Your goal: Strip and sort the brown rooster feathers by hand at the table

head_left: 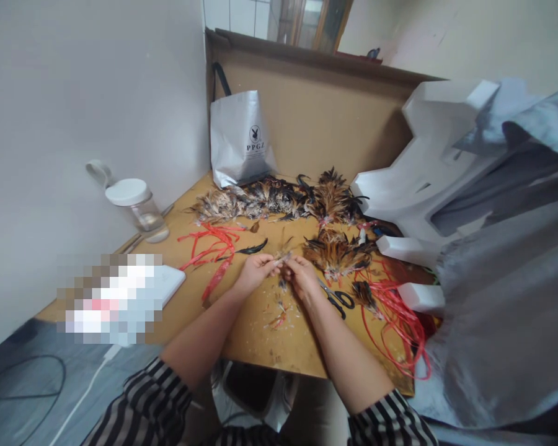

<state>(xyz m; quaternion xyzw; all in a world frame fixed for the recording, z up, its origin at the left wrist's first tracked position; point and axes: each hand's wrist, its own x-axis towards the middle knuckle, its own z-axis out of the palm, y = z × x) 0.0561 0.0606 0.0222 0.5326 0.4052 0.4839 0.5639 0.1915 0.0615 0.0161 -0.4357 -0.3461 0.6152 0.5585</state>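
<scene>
Over the middle of the yellow-brown table, my left hand (256, 272) and my right hand (302, 275) meet at the fingertips. Both are closed in a pinch on a small brown feather (283, 248), whose wispy tip points up between them. Right beside my right hand lies a fanned bunch of brown feathers (337, 251). Black-handled scissors (338, 298) rest just right of my right wrist. A dark single feather (253, 248) lies beyond my left hand. Below my fingers are small feather scraps (279, 316) on the tabletop.
Red plastic strips (214, 248) lie at left, with more red strips (400, 310) at right. Feather piles (265, 198) line the back before a silver bag (242, 136). A lidded jar (142, 207) and a blurred-out tablet-like device (172, 282) stand left; white foam (400, 179) is at right.
</scene>
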